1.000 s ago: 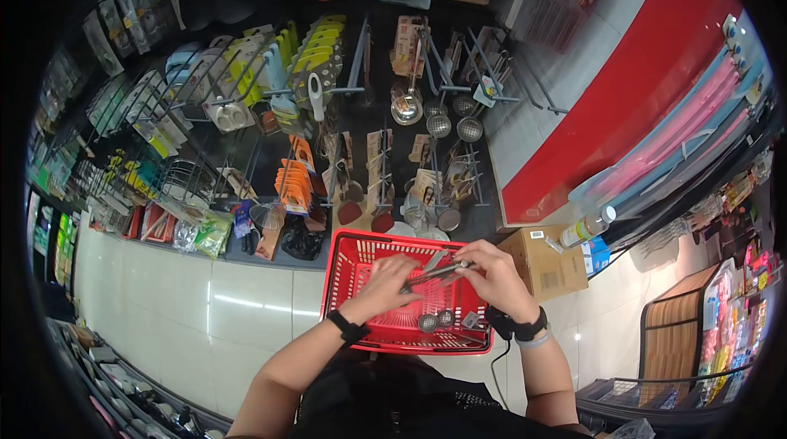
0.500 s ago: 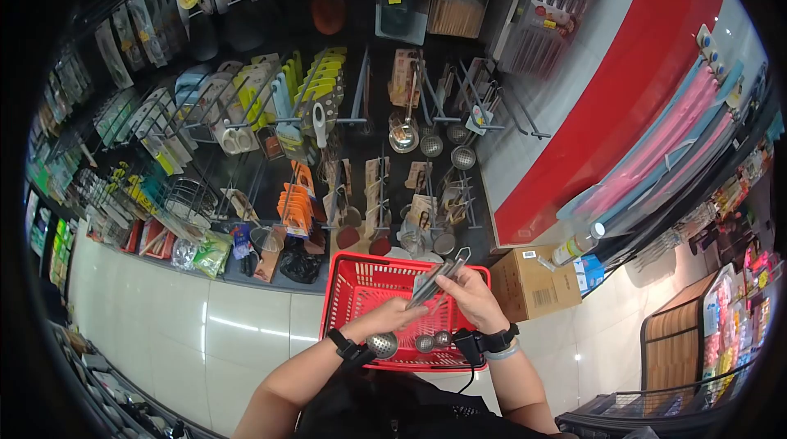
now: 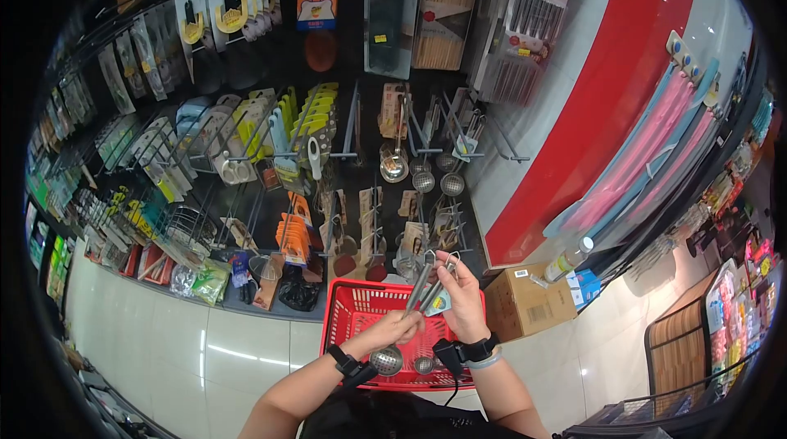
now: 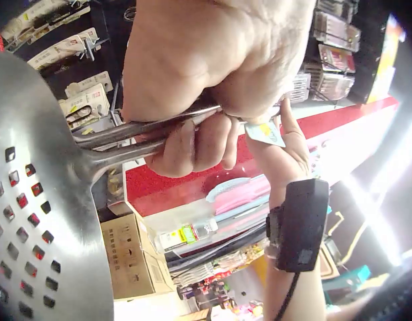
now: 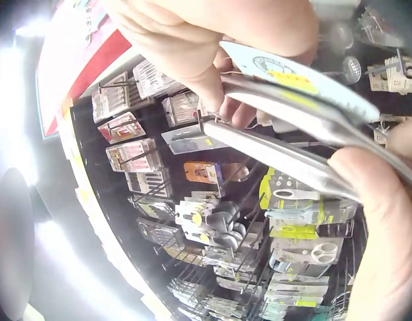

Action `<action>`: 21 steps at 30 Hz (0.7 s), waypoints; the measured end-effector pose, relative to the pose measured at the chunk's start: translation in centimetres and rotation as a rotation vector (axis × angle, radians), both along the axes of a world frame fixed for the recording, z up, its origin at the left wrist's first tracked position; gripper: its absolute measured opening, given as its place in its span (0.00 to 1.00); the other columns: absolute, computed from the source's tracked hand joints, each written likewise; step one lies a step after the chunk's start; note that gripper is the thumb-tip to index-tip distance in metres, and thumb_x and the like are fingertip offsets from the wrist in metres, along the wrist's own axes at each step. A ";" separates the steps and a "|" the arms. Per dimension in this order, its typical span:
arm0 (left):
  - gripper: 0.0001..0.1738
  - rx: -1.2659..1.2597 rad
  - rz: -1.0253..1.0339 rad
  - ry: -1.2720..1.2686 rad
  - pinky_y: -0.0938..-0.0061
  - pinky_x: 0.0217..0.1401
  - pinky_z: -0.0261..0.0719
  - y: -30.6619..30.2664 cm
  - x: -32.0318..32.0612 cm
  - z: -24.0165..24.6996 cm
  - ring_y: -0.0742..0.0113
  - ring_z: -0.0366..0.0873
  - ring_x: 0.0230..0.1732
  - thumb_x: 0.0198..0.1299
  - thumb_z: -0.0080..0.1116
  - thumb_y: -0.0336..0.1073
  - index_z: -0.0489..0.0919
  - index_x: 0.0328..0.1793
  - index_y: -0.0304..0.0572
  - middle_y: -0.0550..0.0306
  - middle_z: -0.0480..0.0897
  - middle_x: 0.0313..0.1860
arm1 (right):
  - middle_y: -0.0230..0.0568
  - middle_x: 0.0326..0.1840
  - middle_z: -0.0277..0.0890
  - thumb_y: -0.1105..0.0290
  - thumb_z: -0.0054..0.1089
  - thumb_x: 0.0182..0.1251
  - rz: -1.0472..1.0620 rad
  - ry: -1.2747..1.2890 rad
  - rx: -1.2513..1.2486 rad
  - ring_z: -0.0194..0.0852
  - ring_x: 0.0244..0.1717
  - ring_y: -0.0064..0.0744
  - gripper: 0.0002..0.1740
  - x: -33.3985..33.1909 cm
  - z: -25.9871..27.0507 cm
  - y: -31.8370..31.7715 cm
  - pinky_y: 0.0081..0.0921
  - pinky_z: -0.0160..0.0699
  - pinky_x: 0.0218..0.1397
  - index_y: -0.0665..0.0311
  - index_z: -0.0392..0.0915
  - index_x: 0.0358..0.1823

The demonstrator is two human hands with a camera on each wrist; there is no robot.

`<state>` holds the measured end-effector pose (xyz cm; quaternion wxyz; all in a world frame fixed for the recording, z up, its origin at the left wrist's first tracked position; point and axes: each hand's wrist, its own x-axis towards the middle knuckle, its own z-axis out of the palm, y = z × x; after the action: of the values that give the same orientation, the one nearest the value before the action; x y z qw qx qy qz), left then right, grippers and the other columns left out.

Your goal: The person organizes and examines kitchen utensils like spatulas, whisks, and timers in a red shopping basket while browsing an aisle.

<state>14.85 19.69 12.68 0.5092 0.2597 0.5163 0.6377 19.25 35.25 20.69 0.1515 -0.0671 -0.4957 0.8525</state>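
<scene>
In the head view my left hand (image 3: pixel 393 331) grips metal handles over a red basket (image 3: pixel 329 320). A perforated skimmer (image 3: pixel 386 360) shows its round head below that hand, and a smaller perforated ladle (image 3: pixel 424 365) hangs to its right. The left wrist view has the fingers curled round two handles, with the slotted skimmer head (image 4: pixel 32 200) large at the left. My right hand (image 3: pixel 464 304) holds the upper handle ends, where wire hanging loops stick up. A pale printed tag (image 5: pixel 293 77) hangs by the right fingers, beside the handles.
Racks of hanging utensils face me, including a shiny ladle (image 3: pixel 393 167) and orange-packed tools (image 3: pixel 293 238). A cardboard box (image 3: pixel 533 302) stands right of the basket, with a bottle (image 3: pixel 570 259) above it. Wrapped pink and blue boards (image 3: pixel 631 144) hang at the right.
The handles have gone from lying nearly level over the basket to standing more upright, loops up. The right hand has moved up the handles, and the head view has tilted up.
</scene>
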 end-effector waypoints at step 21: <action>0.23 -0.082 0.752 0.025 0.80 0.14 0.67 -7.3 -2.4 -4.4 0.72 0.69 0.12 0.72 0.36 0.48 0.72 0.37 0.36 0.59 0.70 0.13 | 0.37 0.38 0.78 0.71 0.50 0.70 -0.088 0.172 0.411 0.75 0.36 0.20 0.15 -13.9 6.2 7.4 0.17 0.73 0.42 0.69 0.72 0.54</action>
<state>12.44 12.35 8.31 0.2433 0.0391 0.6069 0.7556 5.31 42.69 26.90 0.2407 0.0167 -0.6407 0.7289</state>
